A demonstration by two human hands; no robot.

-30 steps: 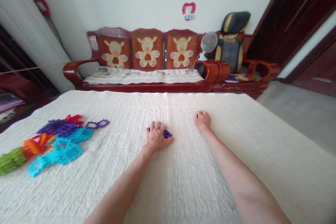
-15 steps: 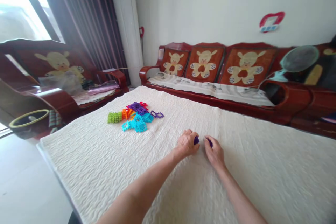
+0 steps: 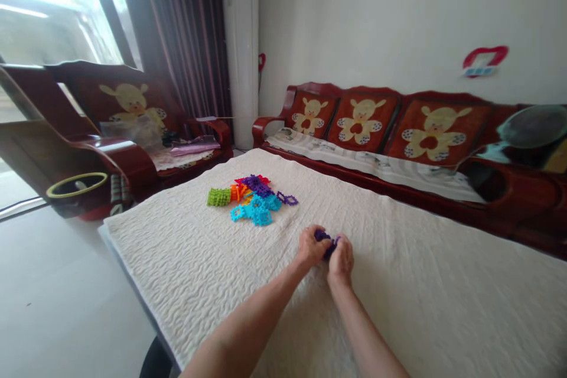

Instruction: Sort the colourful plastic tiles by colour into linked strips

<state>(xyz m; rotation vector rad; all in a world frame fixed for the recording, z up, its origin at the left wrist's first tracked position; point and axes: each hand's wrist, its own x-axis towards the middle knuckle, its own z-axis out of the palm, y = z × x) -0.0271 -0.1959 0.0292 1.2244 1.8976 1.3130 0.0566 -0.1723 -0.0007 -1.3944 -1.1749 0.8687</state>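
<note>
Purple plastic building pieces with knobbly edges are gripped between my hands, low over the cloth. My left hand is closed around a purple stack, its thumb pressed along the near side. My right hand is closed too, with a bit of purple showing by its fingertips; most of what it holds is hidden. Farther off to the left lies a heap of similar pieces: a green row, orange ones, blue ones and purple ones. One purple frame-shaped piece lies at the heap's right side.
A cream quilted cloth covers the table. Behind it stands a red wooden sofa with bear cushions, and at the left an armchair. A bin with a yellow rim stands on the floor at far left.
My hands have come together, the right moving left until the purple pieces in both meet or nearly meet. The whole view has shifted, with the scene sitting farther right.
</note>
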